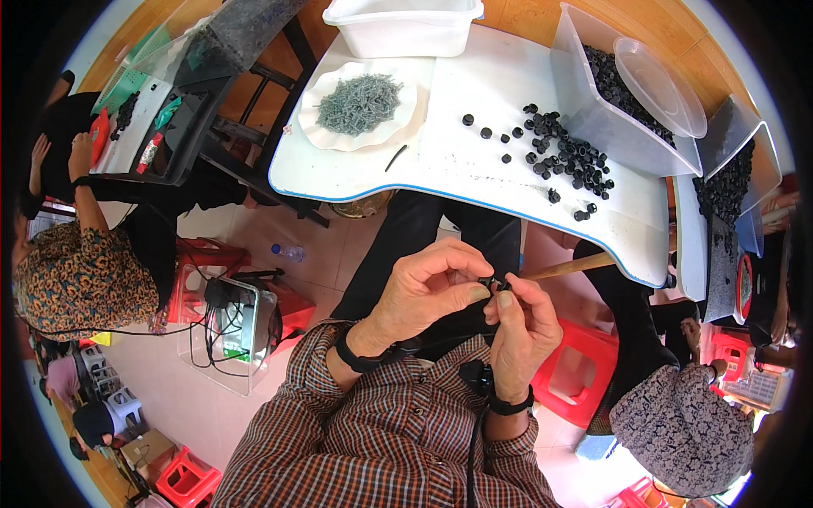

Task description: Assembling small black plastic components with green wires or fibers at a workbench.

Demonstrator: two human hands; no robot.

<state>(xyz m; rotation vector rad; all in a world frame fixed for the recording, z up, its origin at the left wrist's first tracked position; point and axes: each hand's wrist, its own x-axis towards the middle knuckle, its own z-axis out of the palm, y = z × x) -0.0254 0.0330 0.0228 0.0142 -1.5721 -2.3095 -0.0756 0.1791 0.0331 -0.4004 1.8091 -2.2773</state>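
Above my lap, my left hand [428, 284] pinches a small black plastic part [486, 281] between thumb and fingertips. Right beside it, my right hand [522, 326] is closed on another small black part [504, 286], and the two pieces meet or nearly touch. Fingertips hide much of both. On the white table ahead lie many loose black caps [555, 148], spread toward the right. A scalloped white plate [315, 127] at the left carries a heap of grey screws [359, 103]. Near that plate lies a thin black strip [396, 157].
A white tub [405, 38] stands at the table's far edge. At the right, a clear bin [569, 80] of black parts has a round lid [665, 80] on it. Co-workers sit on both sides. Red stools [576, 372] and a cable-filled clear box [196, 351] stand near me.
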